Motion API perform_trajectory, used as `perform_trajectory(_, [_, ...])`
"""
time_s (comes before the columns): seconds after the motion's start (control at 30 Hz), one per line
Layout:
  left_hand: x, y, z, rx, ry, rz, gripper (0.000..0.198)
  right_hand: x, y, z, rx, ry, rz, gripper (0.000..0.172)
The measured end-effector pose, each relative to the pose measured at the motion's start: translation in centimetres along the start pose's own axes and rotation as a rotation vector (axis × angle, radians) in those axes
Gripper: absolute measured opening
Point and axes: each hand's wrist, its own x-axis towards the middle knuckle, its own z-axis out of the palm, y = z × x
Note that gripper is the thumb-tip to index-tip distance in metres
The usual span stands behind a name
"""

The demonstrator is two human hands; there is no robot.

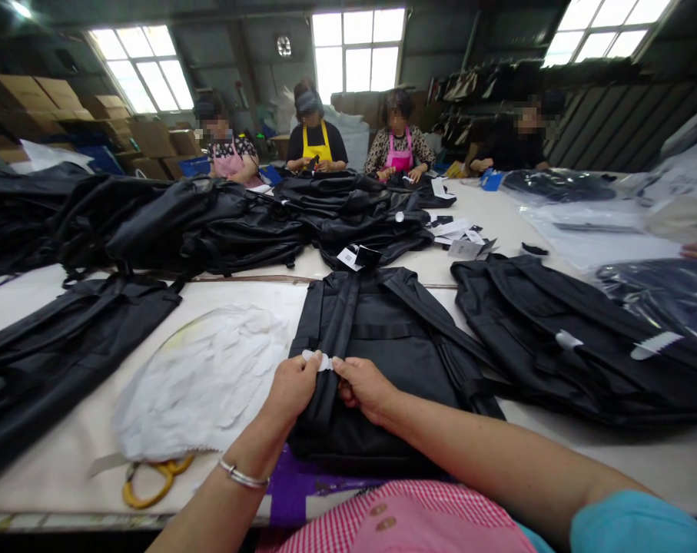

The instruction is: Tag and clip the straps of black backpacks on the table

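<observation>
A black backpack (383, 353) lies flat in front of me, straps facing up. Over one of its shoulder straps (337, 322) sits a small white strip with scalloped edges (319, 359), perhaps paper or foam. My left hand (293, 386) pinches the strip's left end between thumb and finger. At its right end, the thumb and fingers of my right hand (366, 388) are closed on it, with some fingers curled under the strap. White and black hang tags (358, 259) rest at the backpack's top.
Left of the backpack are a bag of white strips (201, 384) and yellow-handled scissors (149, 484). Another backpack (579, 338), with white strips on its straps, lies at right. Black bags (210, 219) are heaped behind. Several people sit across the table (250, 284).
</observation>
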Motion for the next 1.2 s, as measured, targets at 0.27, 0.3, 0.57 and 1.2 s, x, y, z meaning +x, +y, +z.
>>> perform_trajectory(0.27, [-0.1, 0.4, -0.6, -0.090, -0.090, -0.044, 0.048, -0.2, -1.5, 0.4, -0.127, 0.030, 0.056, 0.028])
perform_trajectory(0.3, [-0.1, 0.4, -0.6, -0.117, -0.120, -0.050, 0.048, -0.2, -1.5, 0.6, -0.155, 0.059, 0.023, 0.026])
perform_trajectory(0.57, [0.5, 0.2, -0.3, -0.086, -0.142, 0.024, 0.045, 0.1, -0.2, 1.2, -0.368, 0.176, -0.110, 0.027])
perform_trajectory(1.2, [-2.3, 6.2, -1.3, 0.175, 0.110, 0.599, 0.034, -3.3, -12.9, -21.1, -1.462, 0.519, -0.057, 0.030])
